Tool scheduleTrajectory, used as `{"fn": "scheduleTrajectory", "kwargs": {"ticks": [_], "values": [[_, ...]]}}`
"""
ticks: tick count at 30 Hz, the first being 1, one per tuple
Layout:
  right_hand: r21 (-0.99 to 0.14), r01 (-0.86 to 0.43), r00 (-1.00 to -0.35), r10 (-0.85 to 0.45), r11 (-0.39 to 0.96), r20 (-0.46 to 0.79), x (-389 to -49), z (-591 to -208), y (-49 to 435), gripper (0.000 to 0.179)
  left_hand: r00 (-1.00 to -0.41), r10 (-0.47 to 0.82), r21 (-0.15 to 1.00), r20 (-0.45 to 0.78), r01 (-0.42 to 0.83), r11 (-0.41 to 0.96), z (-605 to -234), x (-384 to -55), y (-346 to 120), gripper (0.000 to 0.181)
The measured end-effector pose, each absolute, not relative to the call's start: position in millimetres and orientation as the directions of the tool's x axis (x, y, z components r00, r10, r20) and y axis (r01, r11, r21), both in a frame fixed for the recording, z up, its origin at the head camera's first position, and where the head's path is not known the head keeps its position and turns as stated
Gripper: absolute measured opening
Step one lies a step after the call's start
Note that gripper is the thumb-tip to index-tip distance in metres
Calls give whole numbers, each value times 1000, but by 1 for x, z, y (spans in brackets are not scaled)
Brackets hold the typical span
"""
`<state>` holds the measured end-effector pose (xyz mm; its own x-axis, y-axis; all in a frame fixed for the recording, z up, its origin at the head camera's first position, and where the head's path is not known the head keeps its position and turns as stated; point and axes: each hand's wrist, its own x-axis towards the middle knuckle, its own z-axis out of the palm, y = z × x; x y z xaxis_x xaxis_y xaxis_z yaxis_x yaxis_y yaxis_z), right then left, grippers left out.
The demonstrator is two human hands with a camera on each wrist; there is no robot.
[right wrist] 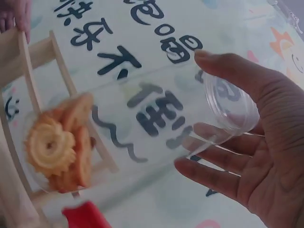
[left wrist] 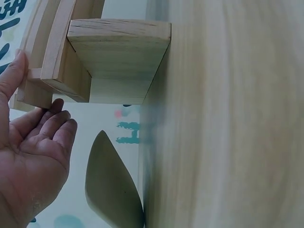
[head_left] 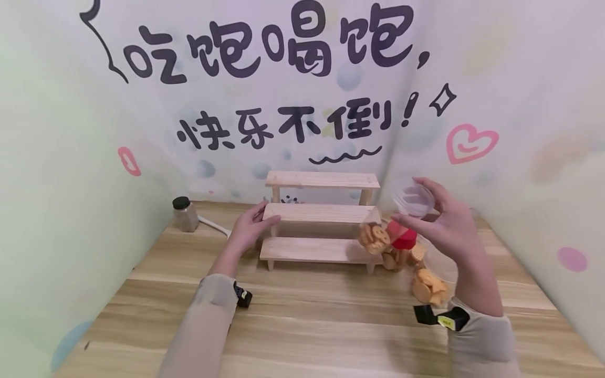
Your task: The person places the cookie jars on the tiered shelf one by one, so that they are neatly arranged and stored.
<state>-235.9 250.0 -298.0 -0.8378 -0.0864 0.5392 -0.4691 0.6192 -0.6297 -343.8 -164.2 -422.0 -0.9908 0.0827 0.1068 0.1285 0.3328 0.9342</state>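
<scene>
Tilted and not yet set down, the clear biscuit jar (right wrist: 137, 130) sits in the right hand's (head_left: 451, 228) curled fingers by the three-tier wooden rack's (head_left: 321, 212) right end, the left hand (head_left: 248, 228) pinching its left, another biscuit-filled jar (head_left: 429, 287) on the worktop (head_left: 321, 325).

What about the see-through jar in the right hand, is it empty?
No, cookies lie inside the jar, at the end away from the right hand.

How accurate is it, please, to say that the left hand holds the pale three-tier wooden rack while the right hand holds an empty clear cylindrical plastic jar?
The clear cylindrical plastic jar is not empty: the right wrist view shows golden-brown biscuits at its far end. Otherwise, the statement stands.
</scene>
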Motion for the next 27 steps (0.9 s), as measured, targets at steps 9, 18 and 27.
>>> {"fn": "scheduleTrajectory", "kwargs": {"ticks": [9,18,27], "values": [[-717,-484,-781,121,501,612,-259,-290,191,78,-992,80,934,97,119,336,-423,-345,-171,92],[-692,-645,-664,209,326,718,-285,-290,122,81,-993,59,930,107,121,346,-424,-337,-178,90],[-641,-696,-637,135,324,759,-305,-299,77,86,-992,55,944,114,125,304,-424,-343,-168,88]]}}
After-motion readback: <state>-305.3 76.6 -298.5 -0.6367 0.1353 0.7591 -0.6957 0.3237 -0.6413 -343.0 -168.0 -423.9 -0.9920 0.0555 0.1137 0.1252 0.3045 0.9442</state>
